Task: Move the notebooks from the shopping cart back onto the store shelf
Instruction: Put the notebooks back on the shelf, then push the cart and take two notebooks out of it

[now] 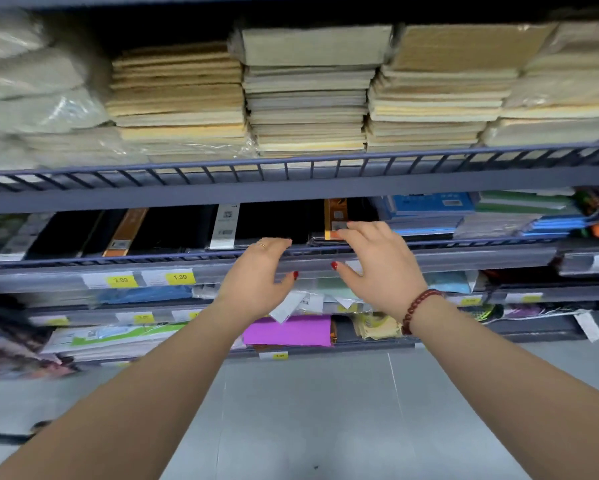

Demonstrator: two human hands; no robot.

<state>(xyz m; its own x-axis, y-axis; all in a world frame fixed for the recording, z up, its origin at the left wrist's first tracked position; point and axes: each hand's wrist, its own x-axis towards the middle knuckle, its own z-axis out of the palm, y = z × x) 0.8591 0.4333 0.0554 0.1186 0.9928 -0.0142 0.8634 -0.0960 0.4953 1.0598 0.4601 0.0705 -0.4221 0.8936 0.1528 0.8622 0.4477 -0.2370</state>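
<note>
Notebook with the orange band [335,213] lies flat on the middle shelf [447,258], long axis running back. The right hand [377,268] is nearer, its loosely spread fingers [358,231] touching the front edge; the left hand [256,275] rests relaxed on the rail beside it.

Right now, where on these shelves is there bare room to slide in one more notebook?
Headroom shows above the low tan stack, between the wrapped bundles and the taller grey stack. The dark stretch just beyond the left hand may be free; I cannot tell. Elsewhere looks packed.

Head view, close, facing shelf [187,197]
</note>
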